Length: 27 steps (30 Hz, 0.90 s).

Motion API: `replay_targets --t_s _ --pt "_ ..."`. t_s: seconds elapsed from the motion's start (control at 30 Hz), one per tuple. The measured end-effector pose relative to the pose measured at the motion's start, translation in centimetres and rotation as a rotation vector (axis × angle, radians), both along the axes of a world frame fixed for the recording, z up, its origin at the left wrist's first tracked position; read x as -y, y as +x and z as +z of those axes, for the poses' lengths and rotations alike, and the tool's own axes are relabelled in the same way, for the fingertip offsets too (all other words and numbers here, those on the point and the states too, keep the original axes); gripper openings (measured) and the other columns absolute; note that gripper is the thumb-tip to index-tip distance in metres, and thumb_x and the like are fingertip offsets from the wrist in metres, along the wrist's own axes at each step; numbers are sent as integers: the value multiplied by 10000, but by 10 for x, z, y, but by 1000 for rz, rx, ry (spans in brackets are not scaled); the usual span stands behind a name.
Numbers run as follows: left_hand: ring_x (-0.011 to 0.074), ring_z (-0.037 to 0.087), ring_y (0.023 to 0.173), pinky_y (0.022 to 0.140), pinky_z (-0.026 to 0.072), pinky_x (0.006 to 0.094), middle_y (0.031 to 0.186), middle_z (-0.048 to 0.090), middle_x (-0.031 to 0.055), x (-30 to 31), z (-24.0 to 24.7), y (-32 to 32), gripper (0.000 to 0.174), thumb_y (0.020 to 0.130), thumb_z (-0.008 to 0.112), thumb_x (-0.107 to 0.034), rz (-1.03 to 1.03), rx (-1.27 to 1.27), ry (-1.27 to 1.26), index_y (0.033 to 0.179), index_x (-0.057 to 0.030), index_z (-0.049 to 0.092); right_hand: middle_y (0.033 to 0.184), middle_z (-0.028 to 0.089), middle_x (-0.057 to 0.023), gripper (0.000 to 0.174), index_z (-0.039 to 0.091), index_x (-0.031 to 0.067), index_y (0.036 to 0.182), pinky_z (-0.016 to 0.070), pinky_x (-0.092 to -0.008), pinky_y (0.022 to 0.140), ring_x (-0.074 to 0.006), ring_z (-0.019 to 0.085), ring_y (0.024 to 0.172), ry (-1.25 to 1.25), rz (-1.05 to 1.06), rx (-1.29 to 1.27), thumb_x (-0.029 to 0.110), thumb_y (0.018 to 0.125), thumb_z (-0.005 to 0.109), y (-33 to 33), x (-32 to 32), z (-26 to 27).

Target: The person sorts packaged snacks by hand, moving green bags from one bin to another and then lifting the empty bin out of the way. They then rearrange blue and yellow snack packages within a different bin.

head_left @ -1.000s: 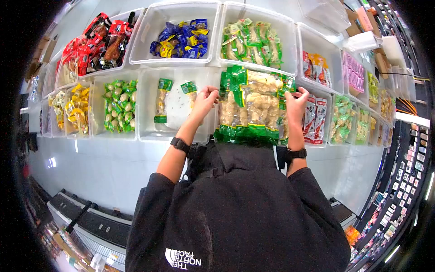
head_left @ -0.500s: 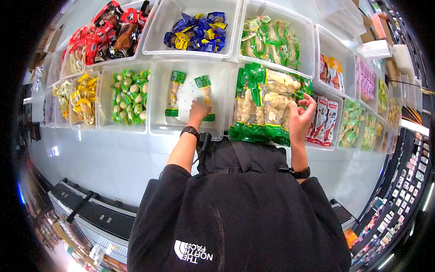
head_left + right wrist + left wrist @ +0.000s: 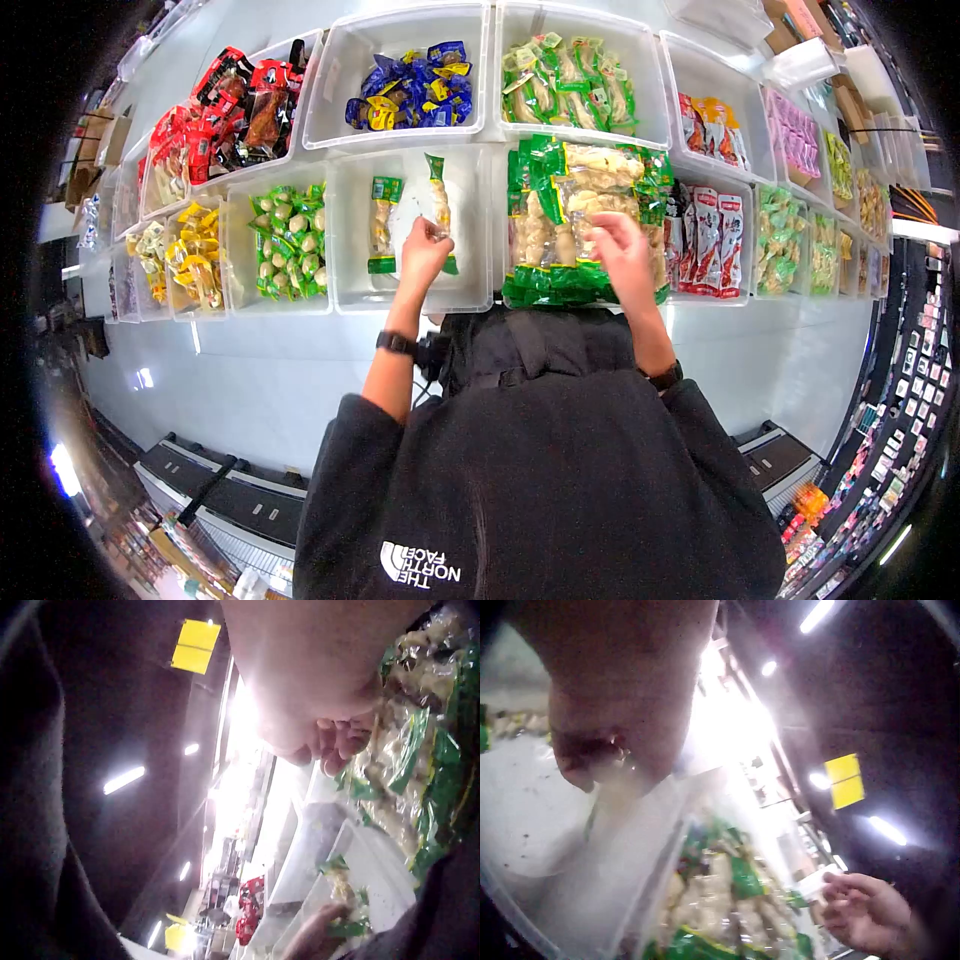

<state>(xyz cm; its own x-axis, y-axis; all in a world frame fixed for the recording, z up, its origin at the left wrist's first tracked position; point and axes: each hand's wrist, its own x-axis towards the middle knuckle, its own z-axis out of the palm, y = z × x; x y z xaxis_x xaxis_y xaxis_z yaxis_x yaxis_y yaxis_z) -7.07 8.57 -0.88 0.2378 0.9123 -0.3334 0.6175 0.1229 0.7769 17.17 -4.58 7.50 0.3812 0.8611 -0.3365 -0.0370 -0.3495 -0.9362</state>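
Observation:
In the head view my left hand (image 3: 425,250) pinches a slim green-ended packet (image 3: 438,192) in a nearly bare bin (image 3: 345,225). A second such packet (image 3: 382,222) lies left of it. In the left wrist view the fingers of my left hand (image 3: 619,742) close on the pale, blurred packet (image 3: 615,796). My right hand (image 3: 622,255) is over a heaped pile of green-and-clear packets (image 3: 545,210). Its fingers are loosely bent and hold nothing in the left wrist view, where the right hand (image 3: 866,911) appears beside the pile (image 3: 705,900).
Behind stand bins of blue packets (image 3: 415,88) and green packets (image 3: 568,85). To the left are green egg-like packets (image 3: 288,240), yellow packets (image 3: 195,255) and red packets (image 3: 200,140). Red-and-white packets (image 3: 715,240) adjoin the pile on the right.
My left hand has moved from the pile's left edge into the neighbouring bin and taken hold of a packet, which has turned more upright. My right hand has moved left from the pile's right edge.

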Motion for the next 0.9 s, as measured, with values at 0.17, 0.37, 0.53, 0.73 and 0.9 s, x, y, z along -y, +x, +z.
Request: replay_targets --t_s 0.17,0.37,0.53,0.73,0.9 --pt "331 533 839 709 424 401 875 521 174 31 65 16 173 689 556 -38 -184 171 317 837 -9 472 1068 577 -110 458 410 -2 1219 449 -220 520 -133 612 736 -14 259 -169 273 881 553 -33 -20 6" --pt "371 516 903 779 438 404 996 515 186 61 104 46 215 698 592 -18 -531 154 548 870 -20 462 847 603 -41 343 511 24 1088 433 -211 503 -109 585 633 82 25 -434 248 844 602 -37 -16 7" --pt "249 539 905 771 450 321 1097 502 132 59 89 58 422 759 658 -119 -513 309 263 1097 -21 425 797 605 -5 149 606 37 911 445 -223 590 -94 576 688 106 -98 -522 145 810 617 -9 11 -14" --pt "70 545 810 728 457 225 928 595 -9 44 49 74 296 869 575 -133 -440 614 -539 1146 -41 527 860 622 -35 136 588 50 959 500 -255 666 -112 591 753 216 -349 -703 126 846 581 19 36 -15" --pt "49 527 781 690 434 191 905 586 -30 26 27 100 256 874 563 -149 -323 577 -549 1116 -70 541 849 639 -56 123 582 59 927 490 -249 589 -130 595 694 176 -588 -760 147 842 587 46 45 -33"
